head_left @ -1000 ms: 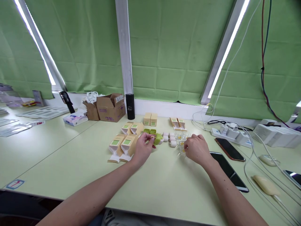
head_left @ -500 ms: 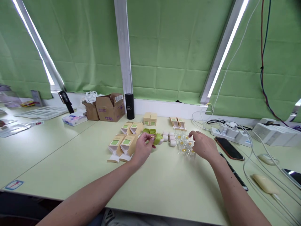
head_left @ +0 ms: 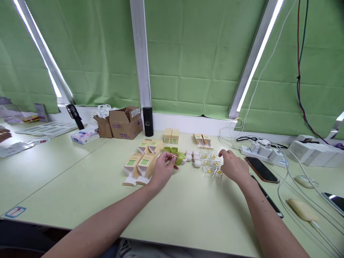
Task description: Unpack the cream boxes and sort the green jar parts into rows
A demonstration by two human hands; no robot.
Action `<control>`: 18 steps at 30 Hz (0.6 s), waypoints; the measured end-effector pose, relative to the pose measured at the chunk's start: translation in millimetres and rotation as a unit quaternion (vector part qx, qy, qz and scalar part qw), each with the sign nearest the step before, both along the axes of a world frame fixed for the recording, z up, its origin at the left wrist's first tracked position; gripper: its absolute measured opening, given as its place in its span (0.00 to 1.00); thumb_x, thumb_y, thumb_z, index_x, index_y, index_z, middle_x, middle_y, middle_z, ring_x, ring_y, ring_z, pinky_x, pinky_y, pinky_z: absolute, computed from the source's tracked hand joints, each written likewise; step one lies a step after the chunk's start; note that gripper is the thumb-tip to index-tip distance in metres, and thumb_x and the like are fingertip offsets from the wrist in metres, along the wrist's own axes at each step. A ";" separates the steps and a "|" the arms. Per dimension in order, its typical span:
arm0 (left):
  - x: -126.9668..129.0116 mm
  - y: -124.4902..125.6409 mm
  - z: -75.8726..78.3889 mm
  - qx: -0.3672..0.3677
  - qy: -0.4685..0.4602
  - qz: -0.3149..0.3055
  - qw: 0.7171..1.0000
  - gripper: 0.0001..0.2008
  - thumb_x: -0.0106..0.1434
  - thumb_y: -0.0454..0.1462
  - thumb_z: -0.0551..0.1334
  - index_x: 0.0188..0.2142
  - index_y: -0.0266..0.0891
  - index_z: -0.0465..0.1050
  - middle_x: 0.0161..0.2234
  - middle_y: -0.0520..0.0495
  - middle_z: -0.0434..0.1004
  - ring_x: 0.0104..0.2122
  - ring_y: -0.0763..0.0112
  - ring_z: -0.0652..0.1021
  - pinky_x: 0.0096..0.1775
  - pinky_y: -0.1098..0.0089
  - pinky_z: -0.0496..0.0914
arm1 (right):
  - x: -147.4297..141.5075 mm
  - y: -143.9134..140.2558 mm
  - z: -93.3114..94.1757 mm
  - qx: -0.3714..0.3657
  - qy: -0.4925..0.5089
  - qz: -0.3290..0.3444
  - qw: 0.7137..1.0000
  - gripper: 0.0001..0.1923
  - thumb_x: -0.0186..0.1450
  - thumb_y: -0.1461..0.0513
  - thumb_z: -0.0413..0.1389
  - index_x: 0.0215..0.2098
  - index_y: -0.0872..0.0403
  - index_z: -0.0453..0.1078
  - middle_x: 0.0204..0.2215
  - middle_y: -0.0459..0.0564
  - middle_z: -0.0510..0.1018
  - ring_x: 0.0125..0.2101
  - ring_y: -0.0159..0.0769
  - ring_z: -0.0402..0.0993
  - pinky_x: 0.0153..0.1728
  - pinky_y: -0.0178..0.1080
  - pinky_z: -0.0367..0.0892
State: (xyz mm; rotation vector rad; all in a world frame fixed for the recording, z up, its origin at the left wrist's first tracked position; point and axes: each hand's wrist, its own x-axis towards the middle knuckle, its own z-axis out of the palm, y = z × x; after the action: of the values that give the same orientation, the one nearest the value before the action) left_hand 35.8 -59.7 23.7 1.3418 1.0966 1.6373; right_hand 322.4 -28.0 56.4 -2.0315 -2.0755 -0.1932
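Observation:
My left hand (head_left: 164, 166) is closed around a small green and white container (head_left: 180, 159) with a pale loop, just above the table. Beside it stand small green containers (head_left: 171, 149) and several whitish-pink pieces (head_left: 197, 163). Over the right edge of a cluster of clear cups with yellow centres (head_left: 209, 163) hovers my right hand (head_left: 234, 166). Its thumb and index finger are apart, with nothing visible between them. Left of my left hand lie opened tan boxes (head_left: 145, 163) with green labels, their flaps toward me.
Two closed tan boxes (head_left: 171, 136) and two opened ones (head_left: 202, 140) stand farther back. A black cylinder (head_left: 148, 122) and a cardboard carton (head_left: 125, 123) are at the back left. Phones (head_left: 262, 169), cables and a power strip (head_left: 264, 154) lie right. Another person's hand (head_left: 4, 133) shows at the left edge.
My right hand has shifted slightly right, uncovering more of the clear cups. My left hand holds the green and white container in the same place. Another person's hand has come in at the far left.

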 end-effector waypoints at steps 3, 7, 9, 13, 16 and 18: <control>-0.1 0.6 0.3 -0.017 -0.032 -0.014 0.999 0.21 0.57 0.51 0.72 0.33 0.37 0.70 0.33 0.47 0.78 0.30 0.70 0.79 0.30 0.67 0.81 | -9.8 -3.9 2.9 0.067 0.023 0.004 0.997 0.16 0.65 0.69 0.54 0.49 0.49 0.69 0.46 0.55 0.76 0.37 0.44 0.78 0.30 0.39 0.59; -2.0 1.2 0.2 -0.060 -0.089 -0.058 0.993 0.21 0.55 0.49 0.74 0.32 0.38 0.69 0.29 0.49 0.77 0.31 0.68 0.80 0.33 0.64 0.82 | -38.0 -14.2 -5.9 0.186 0.083 0.101 0.974 0.13 0.69 0.65 0.52 0.50 0.49 0.69 0.45 0.53 0.78 0.42 0.44 0.77 0.29 0.38 0.62; -3.0 1.6 -0.4 -0.081 -0.113 -0.084 0.987 0.20 0.55 0.47 0.75 0.32 0.37 0.69 0.29 0.48 0.78 0.31 0.67 0.81 0.34 0.62 0.82 | -55.1 -19.8 -15.4 0.236 0.115 0.183 0.947 0.14 0.69 0.65 0.52 0.52 0.50 0.68 0.48 0.55 0.77 0.47 0.45 0.76 0.34 0.40 0.68; -3.4 2.1 -1.9 -0.114 -0.143 -0.118 0.976 0.20 0.54 0.46 0.75 0.33 0.38 0.68 0.29 0.47 0.79 0.26 0.67 0.82 0.32 0.63 0.81 | -81.7 -26.5 -32.0 0.294 0.148 0.316 0.890 0.18 0.70 0.64 0.52 0.58 0.51 0.64 0.53 0.58 0.75 0.53 0.47 0.74 0.42 0.44 0.74; -2.5 1.5 -1.7 -0.125 -0.151 -0.127 0.972 0.19 0.56 0.45 0.74 0.32 0.39 0.67 0.28 0.48 0.79 0.24 0.68 0.81 0.30 0.65 0.80 | -89.4 -27.8 -37.4 0.289 0.160 0.371 0.868 0.22 0.71 0.66 0.51 0.62 0.50 0.60 0.55 0.59 0.74 0.56 0.49 0.72 0.45 0.47 0.75; -1.9 0.3 -1.0 -0.130 -0.148 -0.130 0.972 0.18 0.57 0.44 0.73 0.32 0.39 0.67 0.27 0.48 0.79 0.23 0.69 0.80 0.29 0.65 0.79 | -90.3 -27.9 -38.9 0.282 0.164 0.381 0.865 0.24 0.71 0.66 0.51 0.64 0.49 0.59 0.57 0.60 0.72 0.56 0.48 0.72 0.44 0.46 0.76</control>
State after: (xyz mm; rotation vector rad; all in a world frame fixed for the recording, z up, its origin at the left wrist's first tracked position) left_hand 33.9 -59.3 22.7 0.9864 0.8803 1.3912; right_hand 232.0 -55.9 17.5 -0.7664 -2.0870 -0.2468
